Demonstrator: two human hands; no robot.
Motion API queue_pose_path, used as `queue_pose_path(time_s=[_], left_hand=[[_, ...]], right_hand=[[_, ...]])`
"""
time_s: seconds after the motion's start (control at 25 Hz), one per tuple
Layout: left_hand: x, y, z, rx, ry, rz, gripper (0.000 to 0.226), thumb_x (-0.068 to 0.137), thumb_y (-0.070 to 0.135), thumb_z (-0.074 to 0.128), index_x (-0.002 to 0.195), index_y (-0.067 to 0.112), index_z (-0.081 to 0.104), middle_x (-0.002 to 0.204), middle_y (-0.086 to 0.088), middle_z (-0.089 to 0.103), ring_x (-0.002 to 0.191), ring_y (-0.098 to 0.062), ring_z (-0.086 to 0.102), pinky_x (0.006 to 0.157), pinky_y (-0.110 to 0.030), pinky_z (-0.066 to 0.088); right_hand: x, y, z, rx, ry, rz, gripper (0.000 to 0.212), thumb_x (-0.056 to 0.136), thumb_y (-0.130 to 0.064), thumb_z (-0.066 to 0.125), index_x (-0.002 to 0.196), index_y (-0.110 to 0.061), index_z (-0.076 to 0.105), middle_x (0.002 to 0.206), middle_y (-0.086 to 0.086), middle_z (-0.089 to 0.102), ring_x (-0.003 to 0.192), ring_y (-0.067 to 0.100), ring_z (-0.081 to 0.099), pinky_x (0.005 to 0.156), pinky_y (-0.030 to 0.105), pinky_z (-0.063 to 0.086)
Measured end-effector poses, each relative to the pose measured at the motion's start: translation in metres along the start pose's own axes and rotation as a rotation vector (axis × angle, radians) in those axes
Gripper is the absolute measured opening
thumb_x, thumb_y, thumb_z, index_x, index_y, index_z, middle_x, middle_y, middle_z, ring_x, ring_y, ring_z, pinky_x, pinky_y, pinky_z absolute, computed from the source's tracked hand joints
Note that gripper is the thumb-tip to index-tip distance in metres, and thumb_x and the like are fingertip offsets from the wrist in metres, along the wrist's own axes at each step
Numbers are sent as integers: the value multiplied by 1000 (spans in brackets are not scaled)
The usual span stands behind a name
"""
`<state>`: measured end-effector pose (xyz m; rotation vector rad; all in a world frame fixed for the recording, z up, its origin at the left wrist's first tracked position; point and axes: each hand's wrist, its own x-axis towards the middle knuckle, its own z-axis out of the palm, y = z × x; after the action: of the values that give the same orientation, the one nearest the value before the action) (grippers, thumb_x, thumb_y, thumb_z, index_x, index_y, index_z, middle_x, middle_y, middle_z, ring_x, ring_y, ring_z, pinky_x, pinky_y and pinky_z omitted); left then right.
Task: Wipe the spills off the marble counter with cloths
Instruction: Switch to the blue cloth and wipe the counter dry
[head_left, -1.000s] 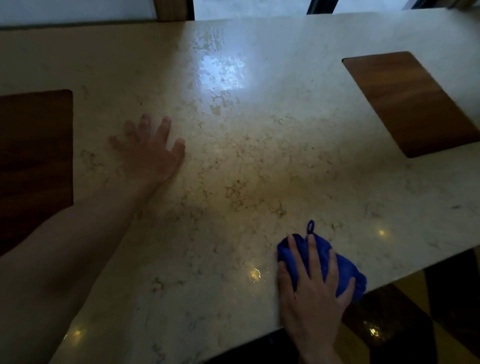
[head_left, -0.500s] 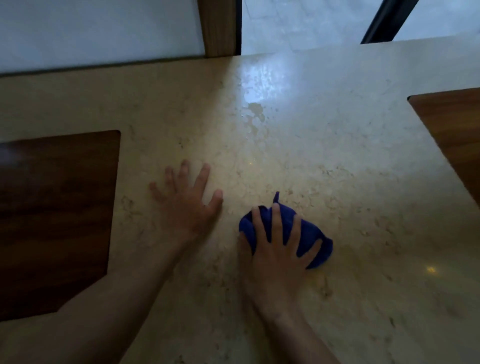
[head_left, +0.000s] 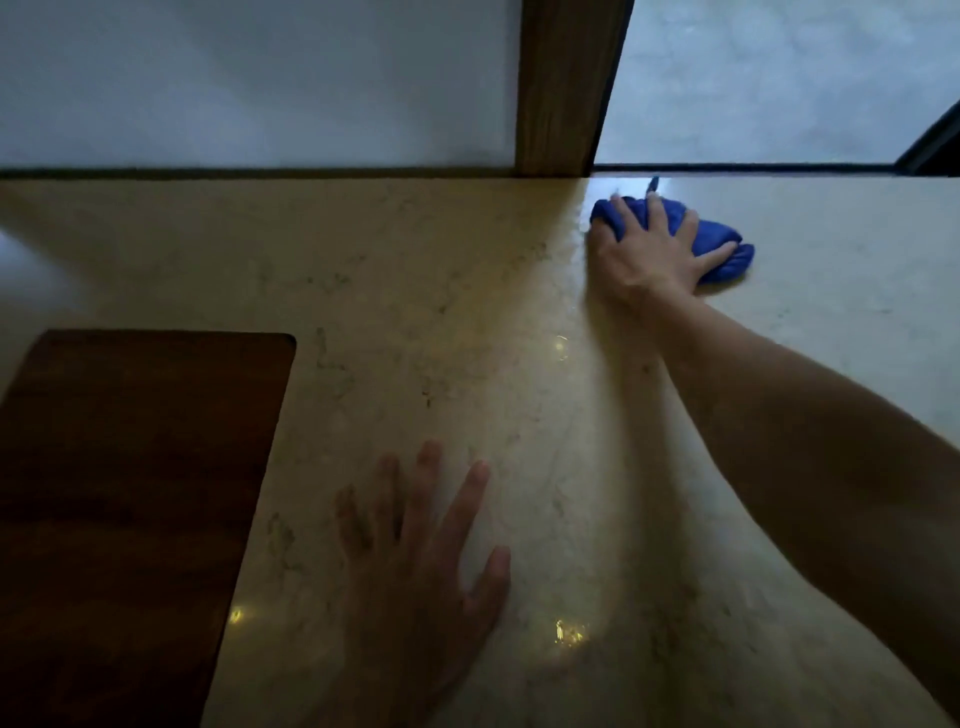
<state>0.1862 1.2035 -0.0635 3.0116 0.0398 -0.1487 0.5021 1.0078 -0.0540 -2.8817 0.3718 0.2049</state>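
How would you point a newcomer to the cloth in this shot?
Start at the wooden post rising behind the marble counter. Just right of its base, at the counter's far edge, the right hand presses flat on a bunched blue cloth. It is the only blue thing in view; the left hand rests bare on the stone beside a dark wood inset.

Bench (head_left: 415, 291) fills the view front to back. Wood panel (head_left: 130, 493) set flush in bench at near left. Left hand (head_left: 415, 582) flat on bench just right of panel, near front edge, w/ fingers spread. Right arm reaches across from right side to far edge; right hand (head_left: 649, 249) lies on top of cloth (head_left: 722, 249), which sits on bench close to back edge. Behind bench: wall (head_left: 249, 78) at left, post (head_left: 566, 83) in middle, window (head_left: 769, 78) at right. Cloth is just right of post & in front of window. Hands well apart.
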Motion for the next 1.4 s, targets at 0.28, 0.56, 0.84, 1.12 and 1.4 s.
queue_pose_path(time_s=[0.28,0.56,0.84,1.12,1.4], left_hand=[[3,-4,4,2,43,3,73,83,62,50,150,37,39,162,-6,31,148,-40,27,114,-70,17],[1,-5,4,-13,16,-11,72,87,65,37,154,40,25,166,-4,20,152,-38,14,117,-69,10],[5,-2,4,-20,-35,-33,74,84,72,11,154,47,8,168,0,5,153,-33,2,117,-65,-2],[11,-59,-18,-207,-144,155,80,80,65,23,153,34,26,164,-2,23,149,-30,21,118,-54,20],[-1,-150,-56,-122,-103,22,62,99,54,37,155,34,21,167,-1,11,154,-29,2,121,-61,6]], right_hand=[[40,-21,-7,-44,-25,-220,58,96,-63,16,151,-45,23,165,-6,14,151,33,0,107,76,-10],[-60,-4,11,-89,-70,-555,54,95,-68,15,145,-56,29,164,-14,17,151,27,4,110,73,-8],[-271,61,35,-63,-28,-545,57,91,-73,4,144,-62,21,161,-21,18,152,23,6,115,67,-8],[-537,141,70,-141,49,-353,51,97,-70,18,146,-59,24,158,-18,30,148,22,20,111,67,13],[-658,100,109,-99,73,-38,69,90,-77,12,152,-48,13,165,-15,5,152,22,-6,102,74,11]])
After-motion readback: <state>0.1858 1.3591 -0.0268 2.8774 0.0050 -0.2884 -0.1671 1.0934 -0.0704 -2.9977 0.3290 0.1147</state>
